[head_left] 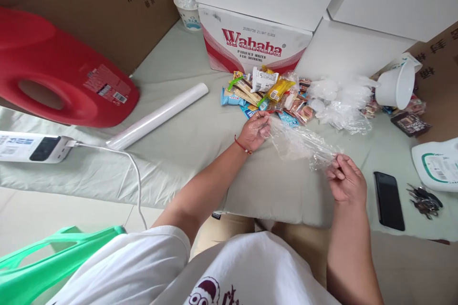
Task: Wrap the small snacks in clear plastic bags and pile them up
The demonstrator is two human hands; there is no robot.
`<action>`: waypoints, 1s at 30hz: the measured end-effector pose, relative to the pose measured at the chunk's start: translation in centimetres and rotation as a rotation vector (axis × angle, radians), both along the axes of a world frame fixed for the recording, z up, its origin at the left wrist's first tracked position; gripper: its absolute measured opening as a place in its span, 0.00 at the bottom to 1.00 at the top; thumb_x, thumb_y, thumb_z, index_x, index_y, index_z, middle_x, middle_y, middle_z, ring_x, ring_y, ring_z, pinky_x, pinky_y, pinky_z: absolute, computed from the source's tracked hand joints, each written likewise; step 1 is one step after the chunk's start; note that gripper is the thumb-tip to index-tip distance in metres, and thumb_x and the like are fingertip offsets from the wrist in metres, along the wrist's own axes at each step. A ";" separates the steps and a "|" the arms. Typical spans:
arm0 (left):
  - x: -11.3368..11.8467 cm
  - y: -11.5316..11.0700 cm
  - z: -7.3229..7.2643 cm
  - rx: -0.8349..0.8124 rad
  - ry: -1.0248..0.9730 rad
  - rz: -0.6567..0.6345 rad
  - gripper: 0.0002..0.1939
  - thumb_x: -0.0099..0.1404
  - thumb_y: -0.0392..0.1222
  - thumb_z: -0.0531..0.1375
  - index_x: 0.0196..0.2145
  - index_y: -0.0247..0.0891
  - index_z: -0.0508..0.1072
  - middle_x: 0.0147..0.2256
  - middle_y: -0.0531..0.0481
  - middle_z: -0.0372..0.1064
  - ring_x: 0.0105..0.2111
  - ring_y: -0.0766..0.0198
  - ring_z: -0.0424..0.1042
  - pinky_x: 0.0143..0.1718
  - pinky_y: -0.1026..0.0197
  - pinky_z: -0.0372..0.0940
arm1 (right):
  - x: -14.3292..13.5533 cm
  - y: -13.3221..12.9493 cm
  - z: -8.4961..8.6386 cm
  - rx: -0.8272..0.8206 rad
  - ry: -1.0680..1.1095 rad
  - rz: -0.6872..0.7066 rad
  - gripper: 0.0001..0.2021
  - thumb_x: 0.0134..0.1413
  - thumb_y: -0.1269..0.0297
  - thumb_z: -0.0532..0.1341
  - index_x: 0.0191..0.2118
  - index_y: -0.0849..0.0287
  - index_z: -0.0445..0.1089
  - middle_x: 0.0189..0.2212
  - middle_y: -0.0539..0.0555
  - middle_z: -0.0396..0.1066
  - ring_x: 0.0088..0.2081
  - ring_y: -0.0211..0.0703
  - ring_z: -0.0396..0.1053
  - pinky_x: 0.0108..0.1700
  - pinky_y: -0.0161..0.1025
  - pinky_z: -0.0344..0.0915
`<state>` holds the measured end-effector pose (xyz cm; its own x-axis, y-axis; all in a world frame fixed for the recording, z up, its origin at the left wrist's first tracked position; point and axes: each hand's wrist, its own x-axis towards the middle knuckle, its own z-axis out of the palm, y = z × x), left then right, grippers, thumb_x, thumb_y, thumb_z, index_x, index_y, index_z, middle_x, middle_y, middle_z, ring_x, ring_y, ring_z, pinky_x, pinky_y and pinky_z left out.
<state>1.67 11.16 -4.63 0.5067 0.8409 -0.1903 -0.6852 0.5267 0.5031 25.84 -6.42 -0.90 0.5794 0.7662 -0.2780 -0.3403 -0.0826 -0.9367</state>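
A clear plastic bag [298,145] is stretched between my two hands above the cloth-covered table. My left hand [255,132], with a red string bracelet at the wrist, pinches its left end. At the other end my right hand [345,176] grips the bag between thumb and fingers. Just beyond lies a heap of wrapped snacks [274,90] in yellow, blue, white and brown packets. Beside the heap, a bunch of crumpled clear plastic bags [341,100] sits to the right.
A white roll [159,116], a red jug [64,71] and a power bank [36,147] with a white cable lie left. Behind stands a Wahaha carton [254,43]. On the right are a white cup [395,86], a phone [389,200], keys [425,201] and a white bottle [438,164].
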 end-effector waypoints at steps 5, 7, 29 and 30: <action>0.2 -0.2 0.0 0.072 0.004 -0.047 0.14 0.59 0.33 0.72 0.36 0.36 0.70 0.25 0.59 0.68 0.15 0.80 0.53 0.19 0.73 0.49 | 1.1 -2.7 -1.3 -0.182 -0.387 -0.187 0.26 0.38 0.47 0.78 0.38 0.60 0.74 0.27 0.46 0.69 0.23 0.30 0.58 0.28 0.33 0.61; 0.4 -0.2 0.0 0.085 0.022 -0.031 0.15 0.59 0.34 0.73 0.36 0.37 0.70 0.25 0.60 0.67 0.15 0.80 0.53 0.19 0.73 0.50 | 0.4 -3.3 -1.3 -0.158 -0.695 -0.335 0.24 0.51 0.42 0.71 0.41 0.59 0.75 0.30 0.50 0.71 0.28 0.36 0.64 0.33 0.37 0.64; 0.9 -9.4 5.1 0.065 0.521 0.180 0.37 0.61 0.59 0.70 0.62 0.47 0.63 0.68 0.38 0.58 0.68 0.47 0.62 0.55 0.50 0.71 | -9.3 0.5 0.6 0.021 -1.142 0.013 0.14 0.67 0.53 0.59 0.35 0.56 0.72 0.32 0.54 0.75 0.32 0.42 0.72 0.35 0.38 0.69; 1.0 -10.5 5.0 0.088 0.552 0.164 0.41 0.58 0.59 0.72 0.63 0.45 0.63 0.69 0.35 0.57 0.68 0.46 0.62 0.57 0.49 0.70 | -9.8 0.2 0.8 0.029 -1.136 0.042 0.13 0.67 0.53 0.59 0.35 0.56 0.72 0.32 0.54 0.75 0.32 0.42 0.72 0.35 0.38 0.69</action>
